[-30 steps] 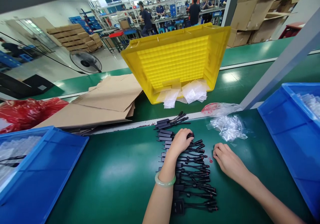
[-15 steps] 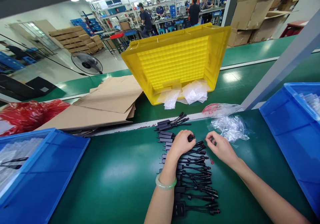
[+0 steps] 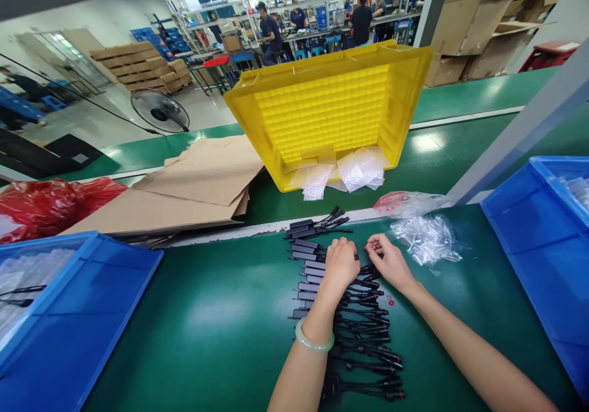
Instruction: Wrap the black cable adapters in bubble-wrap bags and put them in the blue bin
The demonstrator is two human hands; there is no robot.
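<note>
Starting at the left edge, a shallow blue plastic bin (image 3: 83, 314) sits on the green tabletop (image 3: 221, 326) with clear bagged pieces in its far corner. Behind it lie a crumpled red plastic bag (image 3: 55, 200) and a stack of flattened brown cardboard sheets (image 3: 193, 185).

Near the middle, a row of black cable adapters (image 3: 354, 332) lies side by side on the tabletop, plug bodies to the left and red-ringed tips to the right. The row runs from near the tabletop's far edge down toward the person.

The left hand (image 3: 341, 263), with a pale green bangle (image 3: 315, 343) at the wrist, rests curled on the upper part of the row. Its fingers are closed round one cable, whose dark tip pokes out to the right. The right hand (image 3: 389, 260) meets it there with the fingertips drawn into a narrow pinch at that tip. Whether anything small sits between them cannot be told. A few tiny red rings (image 3: 390, 301) lie loose just right of the row.

By the pose, the step in hand is work on the end of a single cable, one hand steadying and the other at the tip. Whatever comes next there calls for a fine, aligned pinch and a firm hold by the steadying hand, without disturbing the neighbouring cables.

Beyond the hands, a yellow ribbed plastic crate (image 3: 331, 105) is tipped on its side, with bubble-wrap pouches (image 3: 354, 169) spilling from it. To the right lie crumpled clear plastic bags (image 3: 426, 237), then a second blue plastic bin (image 3: 543, 240).
</note>
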